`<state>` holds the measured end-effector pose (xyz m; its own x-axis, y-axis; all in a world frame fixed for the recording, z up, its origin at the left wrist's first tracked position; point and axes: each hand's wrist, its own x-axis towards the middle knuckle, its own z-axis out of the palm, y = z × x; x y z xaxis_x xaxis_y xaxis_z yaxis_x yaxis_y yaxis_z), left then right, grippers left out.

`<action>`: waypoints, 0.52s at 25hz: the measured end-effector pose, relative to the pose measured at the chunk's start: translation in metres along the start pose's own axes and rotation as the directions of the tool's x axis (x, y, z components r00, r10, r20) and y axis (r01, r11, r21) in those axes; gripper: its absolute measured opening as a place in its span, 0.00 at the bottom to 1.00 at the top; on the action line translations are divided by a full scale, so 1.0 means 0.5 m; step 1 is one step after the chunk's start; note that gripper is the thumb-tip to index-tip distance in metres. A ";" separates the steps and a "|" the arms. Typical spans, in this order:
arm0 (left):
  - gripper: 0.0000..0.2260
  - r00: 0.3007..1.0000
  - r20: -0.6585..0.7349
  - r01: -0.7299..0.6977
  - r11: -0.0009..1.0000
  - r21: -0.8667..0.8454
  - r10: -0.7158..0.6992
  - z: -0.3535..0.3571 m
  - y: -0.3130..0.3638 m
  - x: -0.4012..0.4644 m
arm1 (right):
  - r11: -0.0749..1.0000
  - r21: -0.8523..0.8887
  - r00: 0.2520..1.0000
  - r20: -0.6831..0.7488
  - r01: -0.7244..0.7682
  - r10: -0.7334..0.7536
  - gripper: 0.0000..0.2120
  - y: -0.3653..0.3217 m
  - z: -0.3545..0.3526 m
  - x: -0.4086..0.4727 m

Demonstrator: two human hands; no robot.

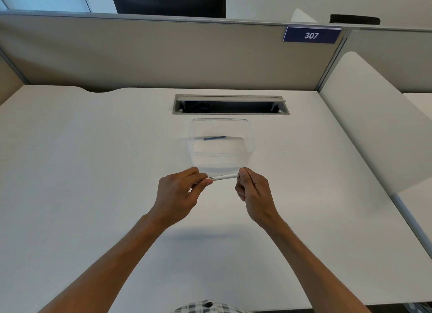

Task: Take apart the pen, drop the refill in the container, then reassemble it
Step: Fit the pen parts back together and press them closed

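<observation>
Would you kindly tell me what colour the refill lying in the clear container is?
Blue. The refill shows best in the head view, inside the clear container.

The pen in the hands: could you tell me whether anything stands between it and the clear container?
Nothing visible does. The pen, pinched by the left hand and right hand, sits just in front of the open container, where a blue refill lies.

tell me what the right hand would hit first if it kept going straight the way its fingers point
Probably the clear container: the right hand points up and away across the desk, pinching the pen just before the container's near rim. Depth is unclear, so it might pass above that rim.
</observation>
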<state>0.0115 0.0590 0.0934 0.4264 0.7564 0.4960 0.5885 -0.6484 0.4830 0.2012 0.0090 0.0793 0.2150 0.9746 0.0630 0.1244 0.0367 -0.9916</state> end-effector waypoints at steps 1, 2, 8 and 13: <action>0.11 1.000 -0.004 -0.021 1.000 0.013 0.021 0.000 0.000 -0.001 | 1.000 -0.004 1.000 -0.002 -0.006 0.006 0.19 0.002 0.001 -0.001; 0.11 0.999 -0.009 -0.047 0.998 0.032 0.047 0.001 0.001 -0.002 | 1.000 -0.004 1.000 -0.005 -0.014 0.014 0.20 0.004 0.002 -0.002; 0.11 0.995 -0.020 -0.097 0.993 0.066 0.098 0.002 -0.004 -0.007 | 1.000 0.017 1.000 -0.006 -0.019 0.019 0.20 0.004 0.003 -0.006; 0.11 0.998 0.036 -0.053 0.999 0.012 0.052 0.003 -0.010 -0.008 | 0.999 -0.039 1.000 0.005 -0.012 0.012 0.21 0.011 -0.004 -0.012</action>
<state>0.0078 0.0597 0.0879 0.4810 0.7240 0.4943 0.5730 -0.6864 0.4477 0.2027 0.0028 0.0736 0.2114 0.9761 0.0505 0.1596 0.0165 -0.9870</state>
